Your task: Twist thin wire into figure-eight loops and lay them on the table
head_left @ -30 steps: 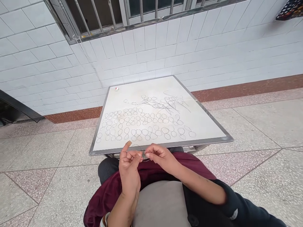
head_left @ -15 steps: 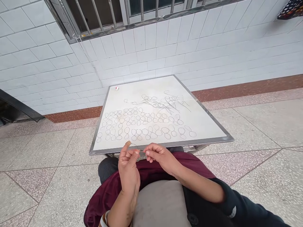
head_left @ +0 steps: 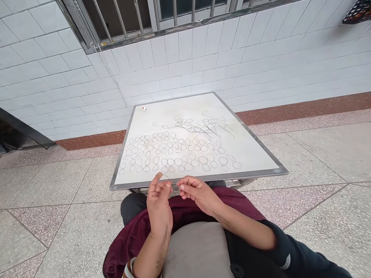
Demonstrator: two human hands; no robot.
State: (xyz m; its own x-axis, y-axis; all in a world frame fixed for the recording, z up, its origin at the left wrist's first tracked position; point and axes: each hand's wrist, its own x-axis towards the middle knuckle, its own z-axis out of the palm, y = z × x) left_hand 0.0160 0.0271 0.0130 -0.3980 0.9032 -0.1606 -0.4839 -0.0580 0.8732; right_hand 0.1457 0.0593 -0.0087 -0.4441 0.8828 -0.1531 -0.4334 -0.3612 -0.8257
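Between my hands is a thin dark wire [head_left: 165, 175], bent into a curve above the left fingers. My left hand [head_left: 159, 204] pinches it with thumb and fingers; a tan wrap covers the tip of one finger. My right hand [head_left: 197, 193] is closed in a pinch close by on the right, seemingly on the wire's other end, which is too fine to follow. Both hands are just in front of the near edge of a white-topped table [head_left: 252, 162]. Figure-eight wire loops [head_left: 185, 164] lie on it in rows.
Behind the rows lies a tangled heap of looped wires with straight tails [head_left: 199, 125]. A small white and red object [head_left: 144, 109] sits at the table's far left corner. A tiled wall [head_left: 179, 69] with a barred window [head_left: 174, 15] stands behind the table.
The hands keep nearly the same pose and stay at the table's near edge. The whole view shifts very slightly; the loops on the table look unchanged.
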